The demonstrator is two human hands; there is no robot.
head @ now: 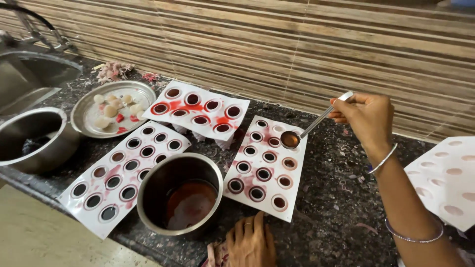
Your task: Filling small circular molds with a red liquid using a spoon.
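Her right hand (363,116) pinched a spoon (291,139) level over the white mould (264,165), keeping its red liquid in; the left hand (251,242) rested flat, holding nothing, on the desk (336,198) beside the pot (179,195).

Soft, even indoor light, fairly bright. Glare shows on the steel plate (86,111) at ten o'clock and the pot (148,190) rim. Shadows are faint. Edges bow from wide-angle distortion; the nearest corners at five and seven o'clock blur slightly.

The person's right hand (363,118) is bare, with a thin silver bangle (383,159) at the wrist. A second thin silver bangle (414,236) circles the forearm. The left hand (251,242) wears a slim ring (249,224) on one finger.
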